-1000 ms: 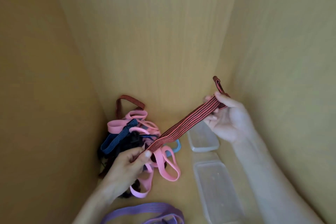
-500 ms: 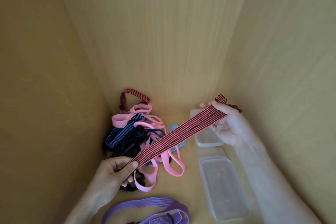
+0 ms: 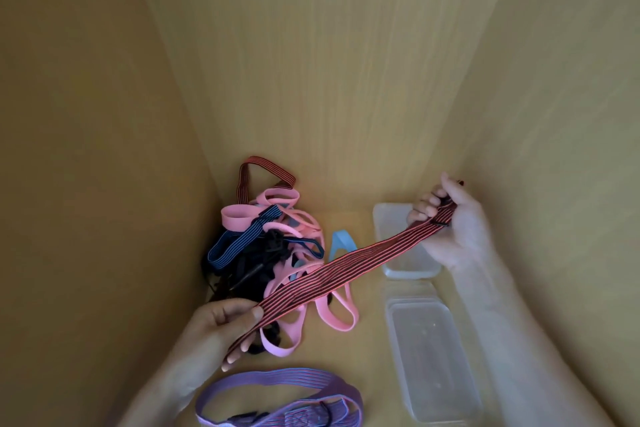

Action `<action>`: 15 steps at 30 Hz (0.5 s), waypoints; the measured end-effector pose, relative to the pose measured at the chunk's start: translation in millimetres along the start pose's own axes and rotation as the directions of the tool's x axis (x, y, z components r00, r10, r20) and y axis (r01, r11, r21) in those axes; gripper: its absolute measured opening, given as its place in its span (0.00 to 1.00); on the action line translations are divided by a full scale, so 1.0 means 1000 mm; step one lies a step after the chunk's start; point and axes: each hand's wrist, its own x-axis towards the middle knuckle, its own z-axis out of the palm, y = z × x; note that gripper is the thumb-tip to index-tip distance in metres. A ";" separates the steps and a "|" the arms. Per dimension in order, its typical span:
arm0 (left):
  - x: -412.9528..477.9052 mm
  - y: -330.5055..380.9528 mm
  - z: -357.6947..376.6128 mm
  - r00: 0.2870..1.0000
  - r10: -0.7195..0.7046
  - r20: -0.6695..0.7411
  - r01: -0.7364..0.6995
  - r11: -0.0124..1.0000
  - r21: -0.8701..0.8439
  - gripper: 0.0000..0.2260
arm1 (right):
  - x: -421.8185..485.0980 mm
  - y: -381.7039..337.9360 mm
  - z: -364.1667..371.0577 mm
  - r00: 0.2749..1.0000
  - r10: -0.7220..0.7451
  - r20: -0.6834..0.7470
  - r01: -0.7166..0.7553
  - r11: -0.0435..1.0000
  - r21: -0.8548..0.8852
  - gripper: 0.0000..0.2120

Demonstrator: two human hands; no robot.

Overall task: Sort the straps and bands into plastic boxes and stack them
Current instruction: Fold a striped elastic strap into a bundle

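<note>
Red-striped strap (image 3: 349, 270) stretches between the pinching left hand (image 3: 221, 326) and gripping right hand (image 3: 453, 222).

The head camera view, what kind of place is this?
Probably the inside of a wooden cupboard or shelf bay: plain wood-grain panels close in on three sides, with a strap pile and clear boxes on its floor.

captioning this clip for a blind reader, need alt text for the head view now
Two bare hands, left hand and right hand, stretch a red-and-black striped elastic strap above a tangled pile of pink, blue and black bands. Two clear plastic boxes lie right.
</note>
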 end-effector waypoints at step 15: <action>0.002 0.013 0.010 0.990 -0.105 0.092 0.124 0.963 -0.241 0.13 | -0.044 0.034 0.014 0.910 -0.283 0.305 0.385 0.299 -0.873 0.11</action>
